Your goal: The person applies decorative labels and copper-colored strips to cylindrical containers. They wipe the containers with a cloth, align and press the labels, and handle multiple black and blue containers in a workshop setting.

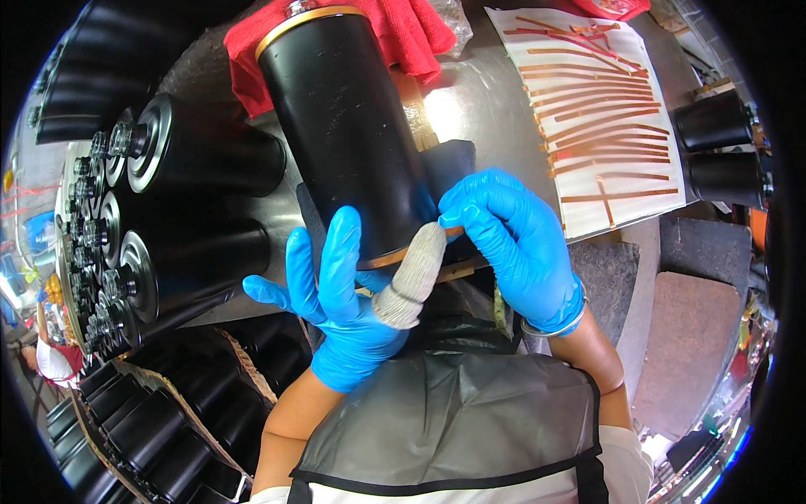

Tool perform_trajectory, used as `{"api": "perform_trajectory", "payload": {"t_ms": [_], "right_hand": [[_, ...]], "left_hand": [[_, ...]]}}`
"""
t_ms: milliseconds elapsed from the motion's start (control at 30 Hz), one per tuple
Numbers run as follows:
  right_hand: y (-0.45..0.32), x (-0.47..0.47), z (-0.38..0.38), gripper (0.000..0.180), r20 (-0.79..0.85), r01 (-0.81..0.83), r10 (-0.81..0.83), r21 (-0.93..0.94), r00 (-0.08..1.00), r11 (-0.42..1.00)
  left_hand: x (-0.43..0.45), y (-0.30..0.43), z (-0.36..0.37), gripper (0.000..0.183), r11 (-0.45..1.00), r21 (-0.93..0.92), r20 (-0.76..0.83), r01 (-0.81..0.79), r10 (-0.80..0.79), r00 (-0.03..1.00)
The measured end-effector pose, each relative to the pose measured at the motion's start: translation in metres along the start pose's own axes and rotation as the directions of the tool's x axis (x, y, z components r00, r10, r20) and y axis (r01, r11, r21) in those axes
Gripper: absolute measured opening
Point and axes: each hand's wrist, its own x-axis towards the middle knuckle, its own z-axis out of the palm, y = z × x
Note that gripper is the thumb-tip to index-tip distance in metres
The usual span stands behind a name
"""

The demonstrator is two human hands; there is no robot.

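A black cylinder (pixel 346 126) lies slanting before me, with a gold band round its far end and a copper-coloured strip (pixel 385 259) round its near end. My left hand (pixel 352 315), in a blue glove with a knitted cover on the thumb, has its fingers spread at the near end; the thumb rests by the strip's end. My right hand (pixel 519 246), also blue-gloved, pinches a short copper-coloured end (pixel 453 232) between thumb and forefinger, close to the left thumb tip. Whether that end joins the band is hidden by the left thumb.
A white sheet (pixel 620 211) with several copper-coloured strips lies on the metal table (pixel 497 82) at the right. A red cloth (pixel 403 31) is under the cylinder's far end. Several black cylinders with clear knobs (pixel 201 151) stand at the left; a person (pixel 56 362) is in the left background.
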Motion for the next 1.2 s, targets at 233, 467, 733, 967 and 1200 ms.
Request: {"api": "perform_trajectory", "payload": {"t_ms": [233,467,733,967,1200], "right_hand": [[-0.004,-0.003,0.003,0.007,-0.07,-0.077,0.078,0.019,0.994,0.997],[-0.015,-0.002,0.005,0.011,-0.03,-0.048,0.046,-0.066,0.998,0.997],[-0.016,-0.002,0.009,0.01,-0.072,-0.056,0.055,-0.015,0.996,0.998],[-0.01,-0.006,0.012,0.008,-0.132,-0.185,0.197,0.104,0.971,0.977],[-0.001,-0.015,0.012,0.007,-0.271,-0.138,0.203,0.241,0.941,0.961]], "left_hand": [[0.02,-0.005,-0.012,0.096,0.994,-0.106,0.263,0.028,0.001,0.965],[0.01,-0.016,-0.005,0.101,0.649,-0.627,0.27,0.432,-0.339,0.901],[-0.017,-0.043,-0.027,0.058,0.968,-0.236,0.175,0.087,-0.046,0.983],[-0.016,-0.023,-0.02,0.046,0.999,-0.022,0.065,0.037,-0.036,0.997],[0.005,-0.004,-0.011,0.083,0.957,-0.279,0.205,0.078,-0.02,0.978]]}}
